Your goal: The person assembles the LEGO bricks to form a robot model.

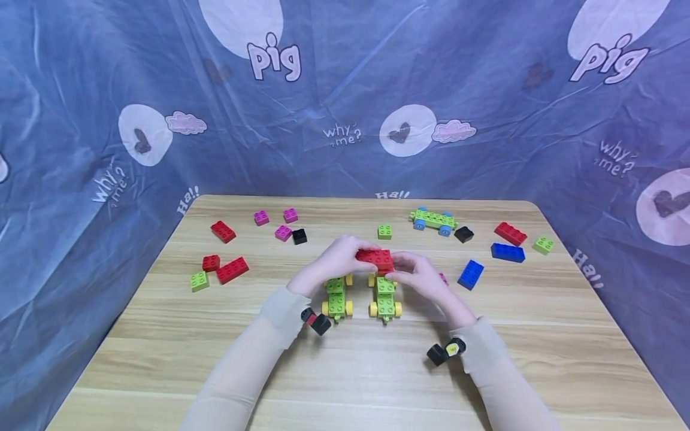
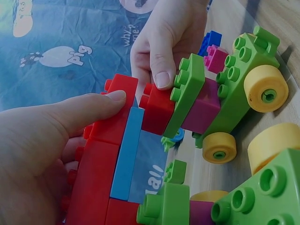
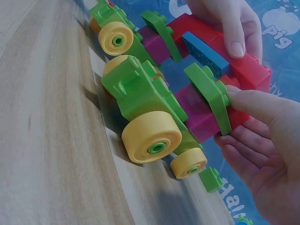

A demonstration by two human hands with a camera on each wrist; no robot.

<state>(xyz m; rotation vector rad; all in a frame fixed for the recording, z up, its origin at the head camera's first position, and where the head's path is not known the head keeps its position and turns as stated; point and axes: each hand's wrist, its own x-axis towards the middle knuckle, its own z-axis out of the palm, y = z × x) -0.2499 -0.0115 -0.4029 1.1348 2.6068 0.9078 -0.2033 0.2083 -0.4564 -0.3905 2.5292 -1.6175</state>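
Two green toy cars with yellow wheels, the left car (image 1: 336, 304) and the right car (image 1: 385, 302), stand side by side, each bearing a purple brick (image 3: 200, 123) and a green sloped piece (image 2: 187, 96). Red bricks (image 1: 377, 258) span the space between their stacks, with a blue brick (image 2: 127, 152) beneath. My left hand (image 1: 342, 257) grips the upper red brick (image 2: 124, 98), thumb on its side. With my right hand (image 1: 420, 274) I pinch the lower red brick (image 2: 157, 108) on the right car's stack. The far fingers of both hands are partly hidden.
Loose red, pink, black and green bricks lie at the left, including a long red brick (image 1: 232, 270). Rightward are blue bricks (image 1: 471, 274), a red brick (image 1: 510, 233) and a green car base with blue wheels (image 1: 433, 220). A green brick (image 1: 384, 231) lies behind my hands.
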